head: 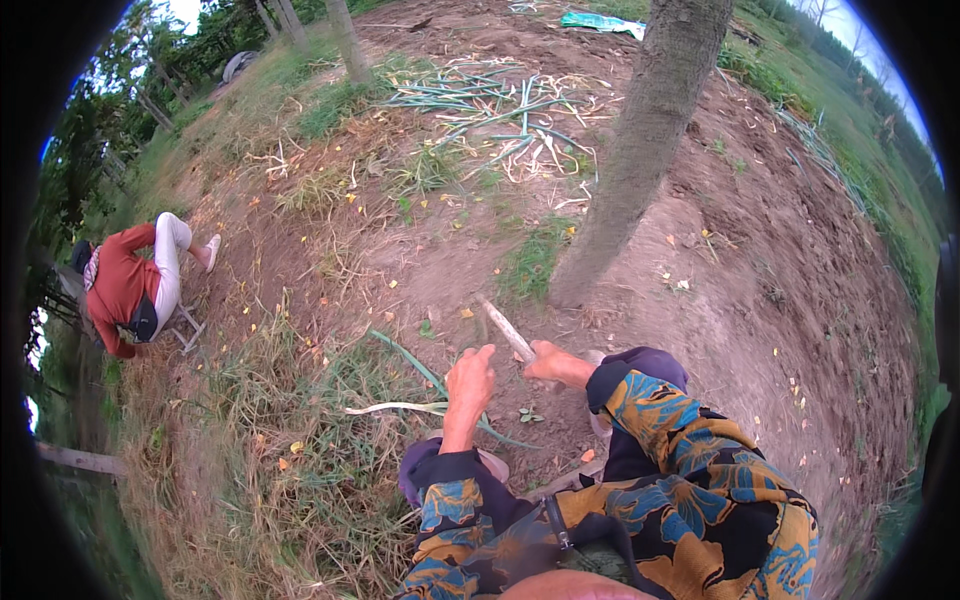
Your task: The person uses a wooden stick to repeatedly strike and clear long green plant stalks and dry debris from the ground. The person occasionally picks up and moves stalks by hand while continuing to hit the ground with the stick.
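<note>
My right hand [553, 363] is closed around a pale wooden stick [506, 327], perhaps a tool's handle. The stick slants up and left towards the tree; its lower end is mostly hidden by the hand. To the left, my left hand [470, 382] is held with its fingers curled, back of the hand up, and what lies inside it is hidden. A long green onion leaf [409, 355] and a whitish stalk [386, 408] run behind the left hand and wrist, close to the ground. I cannot tell if the hand touches them.
A tree trunk [637, 165] rises just ahead. Beyond it, a spread of green onion plants [480, 97] lies on the soil near a green-and-white sack [600, 22]. Left, a person [131, 277] in a red top sits on a low stool [185, 328]. Dry grass [300, 480] covers the ground left.
</note>
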`<move>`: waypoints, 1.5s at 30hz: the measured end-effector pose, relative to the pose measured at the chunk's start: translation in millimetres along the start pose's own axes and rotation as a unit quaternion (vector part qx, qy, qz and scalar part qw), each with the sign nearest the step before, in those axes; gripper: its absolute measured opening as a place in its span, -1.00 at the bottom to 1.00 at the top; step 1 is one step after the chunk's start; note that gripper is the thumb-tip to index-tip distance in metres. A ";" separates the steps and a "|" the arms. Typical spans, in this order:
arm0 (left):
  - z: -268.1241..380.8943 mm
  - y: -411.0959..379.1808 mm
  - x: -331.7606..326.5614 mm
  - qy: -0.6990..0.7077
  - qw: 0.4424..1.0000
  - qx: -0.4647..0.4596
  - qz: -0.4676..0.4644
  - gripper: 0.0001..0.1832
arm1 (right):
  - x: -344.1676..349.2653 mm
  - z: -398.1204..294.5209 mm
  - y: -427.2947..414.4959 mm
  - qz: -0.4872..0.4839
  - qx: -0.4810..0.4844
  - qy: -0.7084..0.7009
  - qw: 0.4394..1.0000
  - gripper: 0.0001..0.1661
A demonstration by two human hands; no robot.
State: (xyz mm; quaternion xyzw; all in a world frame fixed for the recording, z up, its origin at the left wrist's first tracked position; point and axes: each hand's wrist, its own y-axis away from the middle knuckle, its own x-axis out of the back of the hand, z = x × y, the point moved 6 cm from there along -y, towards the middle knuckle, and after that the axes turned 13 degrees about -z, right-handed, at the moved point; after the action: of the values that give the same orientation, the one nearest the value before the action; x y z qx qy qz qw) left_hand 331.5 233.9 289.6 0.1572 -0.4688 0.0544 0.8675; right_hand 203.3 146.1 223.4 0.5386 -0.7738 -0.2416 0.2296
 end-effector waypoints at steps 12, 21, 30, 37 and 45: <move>-6.5 4.5 -3.6 -0.030 0.999 0.014 -0.026 -0.59 | 8.0 -9.4 -5.8 0.008 -0.052 0.120 0.991 -0.64; -15.1 15.6 -4.9 -0.026 0.999 -0.016 -0.011 -0.61 | 11.3 -2.5 -17.5 0.010 -0.052 0.048 0.997 -0.77; -21.9 19.3 -0.9 0.027 1.000 0.005 -0.006 -0.48 | 5.9 -4.4 -17.5 0.011 -0.053 0.028 0.998 -0.80; -19.5 19.9 -1.5 0.007 1.000 0.007 -0.029 -0.51 | 4.4 -9.1 -15.7 0.013 -0.047 0.038 0.998 -0.79; -18.4 21.8 -3.0 -0.008 0.998 0.006 -0.062 -0.56 | 3.5 -13.5 -10.3 0.020 -0.061 0.074 0.995 -0.78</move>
State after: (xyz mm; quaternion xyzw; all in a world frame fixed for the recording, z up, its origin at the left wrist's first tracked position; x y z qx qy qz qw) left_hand 339.2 260.6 282.6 0.1919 -0.4645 0.0019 0.8645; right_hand 217.9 138.0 227.9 0.5242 -0.7492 -0.2429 0.3238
